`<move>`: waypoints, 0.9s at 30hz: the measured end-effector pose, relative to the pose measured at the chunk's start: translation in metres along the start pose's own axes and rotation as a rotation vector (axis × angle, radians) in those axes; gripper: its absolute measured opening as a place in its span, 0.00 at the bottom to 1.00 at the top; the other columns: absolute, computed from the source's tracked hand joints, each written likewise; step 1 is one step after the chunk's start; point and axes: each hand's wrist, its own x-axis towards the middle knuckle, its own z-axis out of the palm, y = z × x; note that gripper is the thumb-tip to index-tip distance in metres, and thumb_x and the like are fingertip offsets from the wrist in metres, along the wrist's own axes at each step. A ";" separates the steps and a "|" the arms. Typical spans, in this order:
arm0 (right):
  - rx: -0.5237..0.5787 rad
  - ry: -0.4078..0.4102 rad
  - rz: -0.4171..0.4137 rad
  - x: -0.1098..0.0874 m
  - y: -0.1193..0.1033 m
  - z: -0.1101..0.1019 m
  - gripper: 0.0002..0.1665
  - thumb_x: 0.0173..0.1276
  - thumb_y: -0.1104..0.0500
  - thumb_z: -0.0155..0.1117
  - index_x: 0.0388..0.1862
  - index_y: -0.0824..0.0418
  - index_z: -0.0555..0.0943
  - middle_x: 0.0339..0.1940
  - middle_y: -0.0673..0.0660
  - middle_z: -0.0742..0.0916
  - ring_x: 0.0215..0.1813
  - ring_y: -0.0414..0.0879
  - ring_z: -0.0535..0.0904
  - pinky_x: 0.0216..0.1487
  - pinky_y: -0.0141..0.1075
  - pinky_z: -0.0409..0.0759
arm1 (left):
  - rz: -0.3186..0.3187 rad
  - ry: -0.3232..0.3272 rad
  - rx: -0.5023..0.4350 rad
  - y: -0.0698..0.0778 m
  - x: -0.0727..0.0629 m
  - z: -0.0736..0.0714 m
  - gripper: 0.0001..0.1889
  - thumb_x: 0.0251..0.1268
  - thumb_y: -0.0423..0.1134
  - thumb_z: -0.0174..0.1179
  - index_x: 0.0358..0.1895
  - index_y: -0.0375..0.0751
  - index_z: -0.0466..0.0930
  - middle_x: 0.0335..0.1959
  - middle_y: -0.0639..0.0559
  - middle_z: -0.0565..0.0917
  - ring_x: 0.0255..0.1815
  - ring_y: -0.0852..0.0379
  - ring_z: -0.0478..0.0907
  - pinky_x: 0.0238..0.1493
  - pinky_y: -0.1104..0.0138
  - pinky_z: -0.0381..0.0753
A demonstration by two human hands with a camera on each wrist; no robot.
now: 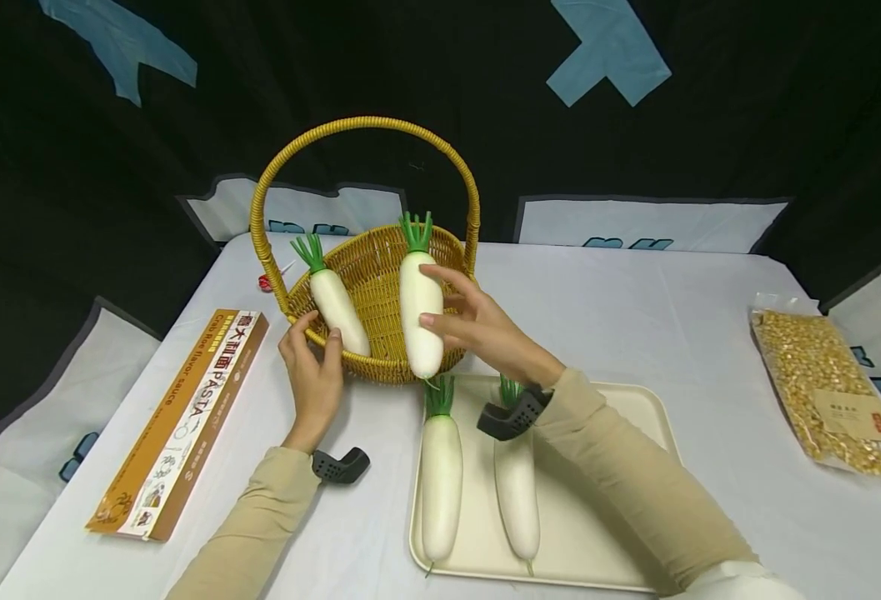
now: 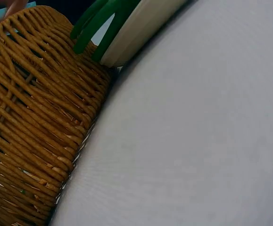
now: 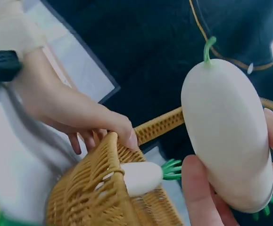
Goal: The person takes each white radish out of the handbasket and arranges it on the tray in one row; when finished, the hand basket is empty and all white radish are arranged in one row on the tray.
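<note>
Grips one white radish (image 1: 421,312) between thumb and fingers of the right hand (image 1: 485,325). Lies just left of that palm in the head view, held up over the right part of the wicker basket (image 1: 386,371). Points its long axis away from the person, with the green leaves at the far end and the thin root tip at the near end, across the near rim; looks lifted clear of the weave in the right wrist view. Sits nearest the right hand, well within its grasp, and farther from the left hand (image 1: 312,383). Clasps the basket's near-left rim with that left hand, thumb inward and fingers outside.

Counts to four radishes in all: one in the grasp; one basket radish (image 1: 342,312) leaning in the left part of the interior, leaves over the left rim; a left tray radish (image 1: 442,487) and a right tray radish (image 1: 517,500) side by side on the tray (image 1: 479,508), leaves toward the basket. Adds one basket, one tray, one pasta box (image 1: 177,425) at left, one bag of yellow grains (image 1: 815,383) at right and one small red item (image 1: 265,283) beside the basket, too small to identify, all on the tabletop (image 1: 365,533).
</note>
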 end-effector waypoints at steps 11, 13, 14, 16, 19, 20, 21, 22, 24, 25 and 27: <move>-0.371 0.152 0.076 -0.117 0.023 -0.045 0.36 0.57 0.57 0.66 0.64 0.47 0.63 0.51 0.60 0.72 0.44 0.49 0.75 0.39 0.37 0.78 | -0.010 -0.006 0.014 0.000 0.000 0.000 0.24 0.64 0.48 0.48 0.62 0.49 0.59 0.63 0.39 0.55 0.65 0.45 0.56 0.65 0.50 0.53; -0.433 0.179 0.113 -0.137 0.030 -0.051 0.36 0.57 0.55 0.66 0.63 0.46 0.63 0.50 0.60 0.73 0.43 0.47 0.76 0.37 0.35 0.78 | -0.011 -0.007 0.017 0.001 0.000 -0.001 0.24 0.64 0.48 0.48 0.62 0.49 0.59 0.63 0.39 0.55 0.65 0.45 0.56 0.65 0.49 0.53; -0.467 0.190 0.129 -0.146 0.032 -0.053 0.36 0.57 0.54 0.66 0.63 0.47 0.63 0.50 0.60 0.74 0.41 0.46 0.76 0.36 0.35 0.78 | -0.010 -0.008 0.018 0.001 -0.001 -0.001 0.24 0.64 0.48 0.48 0.62 0.49 0.59 0.63 0.39 0.55 0.65 0.45 0.56 0.65 0.49 0.53; -0.530 0.208 0.157 -0.161 0.037 -0.056 0.35 0.57 0.53 0.66 0.63 0.47 0.64 0.50 0.60 0.74 0.38 0.45 0.76 0.33 0.33 0.77 | -0.010 -0.008 0.019 0.001 -0.001 -0.001 0.24 0.64 0.48 0.48 0.62 0.49 0.59 0.62 0.39 0.55 0.64 0.45 0.56 0.65 0.49 0.54; -0.591 0.213 0.190 -0.179 0.041 -0.056 0.35 0.56 0.52 0.66 0.63 0.49 0.65 0.49 0.62 0.73 0.36 0.43 0.75 0.32 0.32 0.76 | -0.007 -0.004 0.017 0.001 -0.001 -0.002 0.24 0.64 0.47 0.48 0.62 0.48 0.59 0.62 0.38 0.55 0.64 0.45 0.57 0.64 0.50 0.55; -0.606 0.210 0.201 -0.183 0.042 -0.056 0.35 0.56 0.51 0.66 0.63 0.50 0.65 0.47 0.63 0.72 0.35 0.43 0.74 0.31 0.31 0.76 | -0.005 -0.002 0.015 0.001 0.000 -0.002 0.23 0.64 0.47 0.48 0.62 0.48 0.59 0.62 0.38 0.55 0.64 0.45 0.57 0.64 0.50 0.55; -0.608 0.201 0.214 -0.187 0.043 -0.055 0.35 0.56 0.51 0.66 0.62 0.50 0.65 0.46 0.64 0.71 0.35 0.42 0.73 0.30 0.31 0.75 | -0.005 -0.002 0.012 0.001 0.000 -0.002 0.23 0.64 0.47 0.48 0.62 0.48 0.59 0.62 0.38 0.55 0.63 0.45 0.57 0.64 0.50 0.55; -0.610 0.195 0.231 -0.190 0.044 -0.054 0.35 0.56 0.50 0.66 0.62 0.49 0.65 0.44 0.63 0.71 0.35 0.42 0.72 0.31 0.30 0.74 | -0.005 -0.002 0.011 0.001 0.000 -0.001 0.24 0.64 0.47 0.48 0.62 0.48 0.59 0.62 0.38 0.55 0.63 0.45 0.57 0.64 0.50 0.55; -0.611 0.178 0.248 -0.196 0.045 -0.052 0.35 0.56 0.50 0.66 0.62 0.50 0.66 0.40 0.62 0.70 0.35 0.41 0.72 0.30 0.29 0.73 | -0.005 -0.003 0.007 0.002 0.000 -0.001 0.24 0.64 0.47 0.48 0.62 0.48 0.59 0.62 0.38 0.55 0.63 0.45 0.57 0.64 0.50 0.55; -0.619 0.171 0.249 -0.198 0.045 -0.051 0.35 0.56 0.50 0.66 0.62 0.50 0.66 0.39 0.61 0.70 0.35 0.40 0.71 0.30 0.29 0.73 | -0.005 -0.004 0.006 0.002 0.000 -0.001 0.24 0.64 0.47 0.48 0.62 0.48 0.59 0.62 0.38 0.55 0.63 0.45 0.57 0.64 0.50 0.55; -0.634 0.172 0.248 -0.201 0.047 -0.048 0.35 0.56 0.50 0.66 0.62 0.50 0.66 0.36 0.59 0.70 0.35 0.39 0.70 0.29 0.28 0.72 | -0.003 -0.004 0.008 0.002 -0.001 -0.001 0.24 0.64 0.47 0.49 0.62 0.47 0.59 0.62 0.38 0.55 0.63 0.45 0.57 0.64 0.50 0.55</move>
